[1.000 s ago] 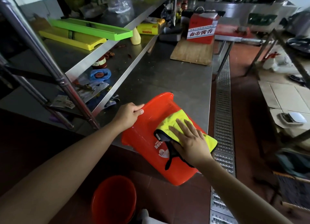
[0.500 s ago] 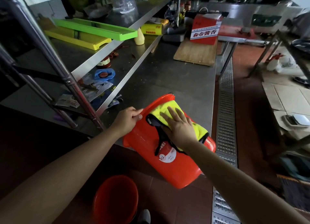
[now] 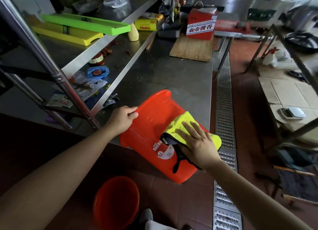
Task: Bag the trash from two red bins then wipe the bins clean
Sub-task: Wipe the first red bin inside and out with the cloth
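A red bin (image 3: 151,126) lies on its side at the near edge of the steel table (image 3: 165,78), its base overhanging the floor. My left hand (image 3: 123,117) grips the bin's rim on the left. My right hand (image 3: 196,142) lies flat with straight fingers on a yellow cloth (image 3: 182,123) with black trim, pressing it against the bin's outer wall on the right. A second red bin (image 3: 117,200) stands upright on the floor below.
Steel shelves (image 3: 103,40) at the left carry green and yellow trays, jars and wrappers. A wooden board (image 3: 192,49) with a red carton lies at the table's far end. A metal drain grate (image 3: 223,109) runs along the floor to the right.
My right hand has slid the cloth down and to the right along the bin's side. The bin has turned slightly under it. My left hand keeps its grip on the rim.
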`<move>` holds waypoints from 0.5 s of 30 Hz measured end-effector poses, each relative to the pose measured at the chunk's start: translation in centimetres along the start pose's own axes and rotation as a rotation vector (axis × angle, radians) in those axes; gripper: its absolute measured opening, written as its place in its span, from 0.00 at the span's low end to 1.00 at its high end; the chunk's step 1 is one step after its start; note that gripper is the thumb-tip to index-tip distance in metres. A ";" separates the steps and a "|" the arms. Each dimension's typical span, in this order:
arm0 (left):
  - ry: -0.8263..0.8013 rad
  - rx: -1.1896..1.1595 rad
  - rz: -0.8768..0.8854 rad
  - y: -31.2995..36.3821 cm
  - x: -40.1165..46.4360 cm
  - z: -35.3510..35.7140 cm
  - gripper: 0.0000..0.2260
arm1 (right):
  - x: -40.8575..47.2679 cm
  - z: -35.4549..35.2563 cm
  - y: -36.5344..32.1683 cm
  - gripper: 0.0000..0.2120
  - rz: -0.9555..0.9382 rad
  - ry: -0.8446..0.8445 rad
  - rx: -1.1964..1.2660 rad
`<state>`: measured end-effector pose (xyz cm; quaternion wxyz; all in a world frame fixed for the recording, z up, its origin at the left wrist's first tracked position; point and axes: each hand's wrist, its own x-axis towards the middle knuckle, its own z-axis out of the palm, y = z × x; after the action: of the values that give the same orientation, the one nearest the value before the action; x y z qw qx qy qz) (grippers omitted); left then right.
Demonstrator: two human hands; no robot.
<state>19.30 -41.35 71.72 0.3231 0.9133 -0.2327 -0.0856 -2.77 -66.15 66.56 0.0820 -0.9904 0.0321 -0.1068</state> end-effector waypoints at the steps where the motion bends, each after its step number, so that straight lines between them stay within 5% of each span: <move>1: -0.073 0.039 -0.029 0.2 0.2 -0.5 0.16 | -0.6 0.0 0.0 0.26 0.002 -0.007 -0.012; 6: -0.548 0.064 -0.193 4.9 3.0 -3.2 0.15 | -1.5 0.0 -1.4 0.28 0.009 -0.029 -0.022; 10: -0.325 0.066 -0.085 9.1 5.5 -0.6 0.11 | -2.8 0.4 -3.1 0.29 -0.033 0.028 -0.068; 15: -0.077 0.205 -0.131 9.8 7.6 3.1 0.18 | -3.8 0.5 -4.8 0.27 -0.067 0.100 -0.094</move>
<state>21.36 -53.37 75.45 0.2124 0.9508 -0.1925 -0.1173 -6.10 -61.09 66.11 0.0298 -0.9871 0.0080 -0.1571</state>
